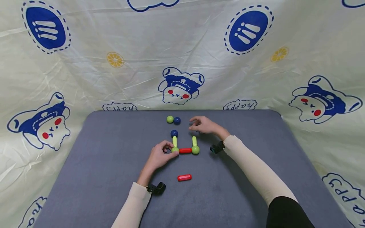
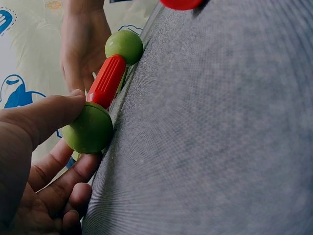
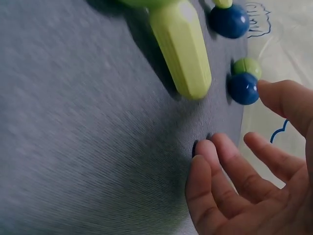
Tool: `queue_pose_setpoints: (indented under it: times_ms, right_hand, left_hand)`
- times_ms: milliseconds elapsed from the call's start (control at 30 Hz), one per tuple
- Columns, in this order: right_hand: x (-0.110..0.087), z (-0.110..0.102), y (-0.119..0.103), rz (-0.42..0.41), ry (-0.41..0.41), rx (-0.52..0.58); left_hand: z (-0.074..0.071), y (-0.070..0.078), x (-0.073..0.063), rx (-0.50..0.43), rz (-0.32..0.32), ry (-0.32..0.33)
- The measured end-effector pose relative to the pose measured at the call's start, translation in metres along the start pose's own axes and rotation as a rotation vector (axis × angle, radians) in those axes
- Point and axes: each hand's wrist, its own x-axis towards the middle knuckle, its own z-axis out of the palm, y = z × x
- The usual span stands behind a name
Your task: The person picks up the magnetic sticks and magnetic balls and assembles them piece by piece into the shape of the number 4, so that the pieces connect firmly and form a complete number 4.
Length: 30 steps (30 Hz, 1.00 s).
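A U-shaped build lies on the table. Its red rod joins a left green ball to a right green ball. From each green ball a yellow-green rod reaches away from me, the left rod ending in a blue ball, the right rod with a bare end. My left hand pinches the left green ball between thumb and fingers. Beyond the right rod, my right hand hovers low over the cloth, fingers loosely bent and holding nothing. Left of it sits a loose blue ball.
Beside the loose blue ball is another green ball, near the table's far edge. A separate red rod lies nearer to me. Grey cloth covers the table, and a printed white curtain hangs behind it.
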Motion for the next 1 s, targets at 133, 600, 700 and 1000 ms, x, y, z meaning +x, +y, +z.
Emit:
queue_pose_setpoints:
  times_ms: [133,600,700,1000]
  right_hand:
    - [0.014,-0.003,-0.003,0.007,-0.028,-0.020]
    - [0.047,-0.009,-0.030,0.021,-0.034,-0.067]
    - [0.050,-0.007,-0.035,0.013,-0.036,-0.057]
    - [0.056,0.005,-0.042,-0.018,-0.035,-0.091]
  left_hand:
    - [0.000,-0.002,0.000,0.008,0.005,0.008]
    - [0.000,-0.002,0.001,0.005,0.019,0.011]
    - [0.000,-0.002,0.002,0.004,0.020,0.008]
    - [-0.001,-0.002,0.002,-0.004,0.006,0.000]
